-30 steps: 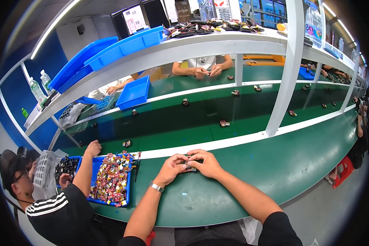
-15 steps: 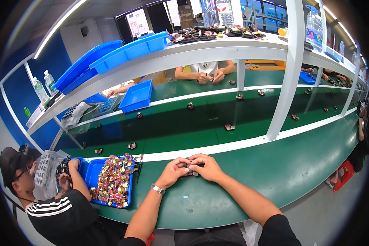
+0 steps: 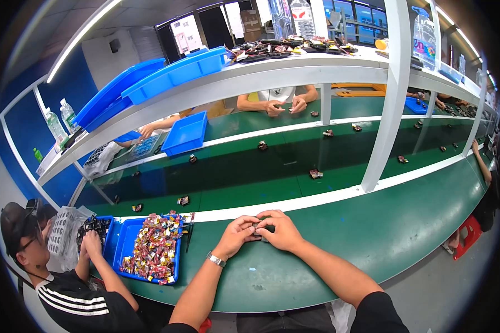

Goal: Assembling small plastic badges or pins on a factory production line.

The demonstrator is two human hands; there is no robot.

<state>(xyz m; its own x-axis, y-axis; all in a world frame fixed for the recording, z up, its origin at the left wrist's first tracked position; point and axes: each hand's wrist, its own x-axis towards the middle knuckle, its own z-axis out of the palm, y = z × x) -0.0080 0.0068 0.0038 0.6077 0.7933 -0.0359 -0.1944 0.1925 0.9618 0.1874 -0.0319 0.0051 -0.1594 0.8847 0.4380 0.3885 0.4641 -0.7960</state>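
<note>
My left hand (image 3: 238, 233) and my right hand (image 3: 281, 229) meet over the green table (image 3: 339, 244), fingers closed together around a small dark part (image 3: 263, 226) that is mostly hidden between them. A metal watch (image 3: 215, 259) sits on my left wrist. Just left of my hands lies a blue tray (image 3: 128, 244) filled with several small colourful parts.
A co-worker in a black striped shirt (image 3: 75, 297) sits at my left, hands in a second blue tray (image 3: 94, 230). The green conveyor belt (image 3: 272, 172) carries several small dark parts. Other people work across it. White posts (image 3: 384, 119) and a shelf with blue bins (image 3: 178, 69) stand above.
The co-worker's hand has drawn back from the tray of colourful parts to the tray on the left. My hands stay together on the small part. The view has shifted slightly.
</note>
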